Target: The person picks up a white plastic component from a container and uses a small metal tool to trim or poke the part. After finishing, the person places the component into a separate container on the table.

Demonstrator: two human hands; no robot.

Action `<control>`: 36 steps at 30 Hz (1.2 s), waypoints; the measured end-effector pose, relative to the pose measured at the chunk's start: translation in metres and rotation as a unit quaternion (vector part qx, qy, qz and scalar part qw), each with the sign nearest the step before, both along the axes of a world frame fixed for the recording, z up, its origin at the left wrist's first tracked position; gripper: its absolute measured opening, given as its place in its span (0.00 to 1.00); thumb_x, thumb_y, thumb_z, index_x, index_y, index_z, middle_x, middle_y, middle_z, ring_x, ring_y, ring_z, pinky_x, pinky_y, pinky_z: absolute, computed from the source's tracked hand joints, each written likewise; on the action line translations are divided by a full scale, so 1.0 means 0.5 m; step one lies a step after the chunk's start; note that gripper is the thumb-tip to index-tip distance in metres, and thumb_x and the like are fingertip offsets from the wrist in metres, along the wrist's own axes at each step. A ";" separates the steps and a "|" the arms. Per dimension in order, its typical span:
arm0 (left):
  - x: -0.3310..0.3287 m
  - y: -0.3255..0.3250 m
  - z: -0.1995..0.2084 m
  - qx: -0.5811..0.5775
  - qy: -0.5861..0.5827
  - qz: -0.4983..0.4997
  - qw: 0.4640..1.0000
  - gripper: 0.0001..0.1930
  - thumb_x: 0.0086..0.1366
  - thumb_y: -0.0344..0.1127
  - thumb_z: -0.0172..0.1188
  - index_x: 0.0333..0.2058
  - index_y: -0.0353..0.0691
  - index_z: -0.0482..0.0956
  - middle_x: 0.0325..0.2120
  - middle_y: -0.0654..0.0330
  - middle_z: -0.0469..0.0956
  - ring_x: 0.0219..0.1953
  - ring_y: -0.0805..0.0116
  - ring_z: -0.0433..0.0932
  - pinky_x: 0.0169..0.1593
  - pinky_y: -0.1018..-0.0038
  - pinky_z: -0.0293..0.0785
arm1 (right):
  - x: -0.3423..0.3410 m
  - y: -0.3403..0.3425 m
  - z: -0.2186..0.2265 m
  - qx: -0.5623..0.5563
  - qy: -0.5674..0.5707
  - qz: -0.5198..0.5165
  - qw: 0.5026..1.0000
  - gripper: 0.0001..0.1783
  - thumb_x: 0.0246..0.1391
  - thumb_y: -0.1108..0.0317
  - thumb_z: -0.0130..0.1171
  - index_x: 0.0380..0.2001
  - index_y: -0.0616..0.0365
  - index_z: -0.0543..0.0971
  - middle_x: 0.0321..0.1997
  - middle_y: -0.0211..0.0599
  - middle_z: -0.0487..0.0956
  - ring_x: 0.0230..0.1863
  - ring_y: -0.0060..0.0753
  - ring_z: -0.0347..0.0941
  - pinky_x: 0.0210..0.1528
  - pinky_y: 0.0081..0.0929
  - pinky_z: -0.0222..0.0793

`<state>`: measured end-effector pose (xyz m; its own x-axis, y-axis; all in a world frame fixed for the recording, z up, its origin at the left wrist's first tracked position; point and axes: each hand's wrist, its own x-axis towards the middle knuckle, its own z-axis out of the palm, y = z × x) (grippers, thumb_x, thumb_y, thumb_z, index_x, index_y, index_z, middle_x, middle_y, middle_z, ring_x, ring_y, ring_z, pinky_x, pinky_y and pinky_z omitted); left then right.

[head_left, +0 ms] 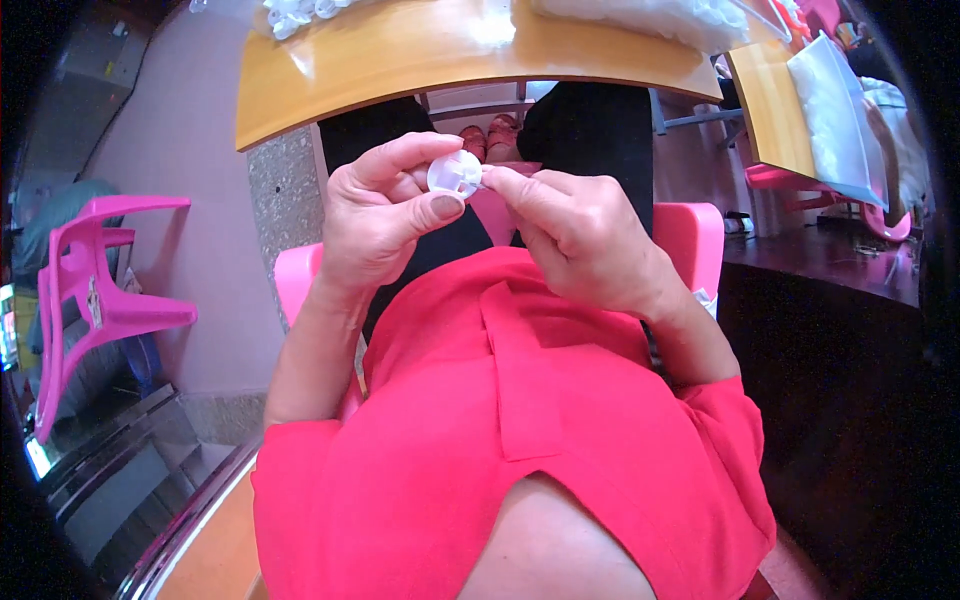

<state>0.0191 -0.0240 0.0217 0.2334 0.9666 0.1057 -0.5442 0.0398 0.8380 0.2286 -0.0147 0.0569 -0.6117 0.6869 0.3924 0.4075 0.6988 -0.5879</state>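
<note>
This looks like a small hand-assembly workshop rather than a home. A plain orange-topped worktable (400,60) stands at the far side, with a heap of small white plastic parts (300,12) and a clear bag of more parts (660,18) on it. A second table (770,110) to the far right carries white plastic sheets (835,100). Pink plastic chairs (95,290) stand at the left and far right, on a bare floor.

Small round white plastic cap (455,172), translucent, held in the air above the lap, below the near edge of the table (400,60). Flat face turned toward the camera, slightly tilted. Pinched at both sides between fingers (405,160) of both hands.
</note>
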 end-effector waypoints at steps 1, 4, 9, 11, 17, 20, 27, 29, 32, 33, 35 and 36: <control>-0.001 0.000 -0.001 0.001 -0.001 0.001 1.000 0.23 0.51 0.19 0.67 0.48 0.30 0.74 0.39 0.54 0.79 0.41 0.70 0.79 0.46 0.78 0.77 | -0.002 -0.002 0.003 0.006 -0.011 -0.002 1.000 0.22 0.45 0.84 0.55 0.47 0.65 0.74 0.24 0.44 0.75 0.24 0.42 0.76 0.25 0.30 0.71; -0.003 0.002 -0.004 -0.001 0.000 -0.007 1.000 0.23 0.51 0.19 0.66 0.48 0.30 0.74 0.39 0.53 0.79 0.42 0.69 0.79 0.46 0.78 0.77 | -0.004 -0.003 0.004 0.017 -0.027 -0.008 0.999 0.22 0.45 0.83 0.56 0.47 0.65 0.74 0.24 0.44 0.75 0.24 0.43 0.75 0.25 0.31 0.71; 0.001 0.001 -0.008 0.029 0.019 -0.008 0.999 0.23 0.55 0.24 0.65 0.51 0.33 0.73 0.41 0.49 0.78 0.40 0.61 0.80 0.42 0.71 0.79 | -0.004 -0.002 0.008 0.019 -0.039 -0.006 0.999 0.22 0.45 0.83 0.55 0.47 0.65 0.74 0.24 0.44 0.75 0.24 0.43 0.75 0.24 0.31 0.71; 0.000 -0.001 -0.009 0.018 0.015 -0.011 1.000 0.23 0.55 0.24 0.65 0.51 0.33 0.73 0.41 0.49 0.78 0.40 0.61 0.80 0.42 0.71 0.79 | -0.004 -0.002 0.010 0.007 -0.053 -0.006 0.999 0.21 0.45 0.83 0.55 0.47 0.65 0.74 0.24 0.44 0.75 0.24 0.43 0.75 0.24 0.32 0.71; 0.005 0.002 -0.012 -0.005 -0.007 -0.021 1.000 0.22 0.55 0.22 0.64 0.49 0.32 0.74 0.39 0.50 0.78 0.40 0.63 0.80 0.44 0.71 0.80 | -0.003 0.002 0.005 0.013 -0.043 -0.002 0.999 0.21 0.45 0.83 0.54 0.46 0.66 0.74 0.25 0.45 0.74 0.24 0.43 0.75 0.25 0.32 0.71; 0.009 0.002 -0.011 -0.005 -0.031 -0.023 0.999 0.21 0.54 0.20 0.64 0.48 0.30 0.74 0.38 0.51 0.79 0.40 0.64 0.80 0.45 0.72 0.81 | 0.000 0.004 -0.001 -0.023 0.001 0.016 1.000 0.20 0.46 0.84 0.53 0.46 0.66 0.74 0.26 0.45 0.75 0.25 0.42 0.76 0.26 0.29 0.72; 0.011 0.002 -0.013 0.000 -0.036 -0.014 0.999 0.19 0.56 0.20 0.62 0.48 0.31 0.74 0.37 0.50 0.80 0.39 0.64 0.81 0.44 0.71 0.80 | -0.009 0.004 -0.006 -0.094 0.086 0.025 0.991 0.19 0.50 0.85 0.51 0.47 0.67 0.74 0.30 0.45 0.78 0.26 0.35 0.76 0.28 0.25 0.71; 0.012 0.002 -0.015 -0.003 -0.036 -0.013 0.999 0.19 0.56 0.20 0.62 0.48 0.31 0.74 0.37 0.50 0.80 0.39 0.64 0.81 0.44 0.71 0.80 | -0.010 0.004 -0.002 -0.132 0.098 0.022 0.986 0.17 0.52 0.84 0.51 0.47 0.67 0.74 0.28 0.43 0.77 0.25 0.29 0.74 0.27 0.23 0.70; 0.014 0.000 -0.015 -0.007 -0.027 -0.008 1.000 0.19 0.56 0.20 0.62 0.48 0.31 0.74 0.37 0.50 0.80 0.39 0.64 0.81 0.43 0.71 0.80 | -0.012 0.002 0.002 -0.180 0.091 0.005 0.979 0.15 0.55 0.82 0.50 0.47 0.66 0.75 0.25 0.41 0.76 0.24 0.26 0.72 0.27 0.21 0.69; 0.015 -0.001 -0.015 -0.008 -0.018 -0.004 1.000 0.19 0.57 0.21 0.62 0.49 0.30 0.74 0.37 0.50 0.80 0.38 0.64 0.81 0.43 0.71 0.80 | -0.011 0.002 0.003 -0.180 0.092 0.004 0.979 0.15 0.55 0.82 0.50 0.47 0.66 0.75 0.25 0.41 0.76 0.24 0.26 0.72 0.27 0.21 0.69; 0.016 0.001 -0.022 -0.015 -0.018 -0.007 1.000 0.18 0.58 0.22 0.61 0.49 0.30 0.73 0.37 0.50 0.80 0.39 0.64 0.80 0.43 0.71 0.80 | -0.010 0.003 0.004 -0.252 0.075 -0.017 0.965 0.14 0.57 0.80 0.48 0.46 0.65 0.75 0.23 0.39 0.75 0.23 0.24 0.71 0.27 0.20 0.68; 0.017 0.002 -0.024 -0.022 -0.019 -0.009 1.000 0.18 0.60 0.24 0.60 0.49 0.30 0.73 0.38 0.50 0.79 0.39 0.64 0.80 0.43 0.71 0.80 | -0.009 0.003 0.003 -0.252 0.076 -0.019 0.965 0.14 0.57 0.80 0.48 0.46 0.65 0.75 0.23 0.39 0.75 0.23 0.24 0.71 0.27 0.20 0.68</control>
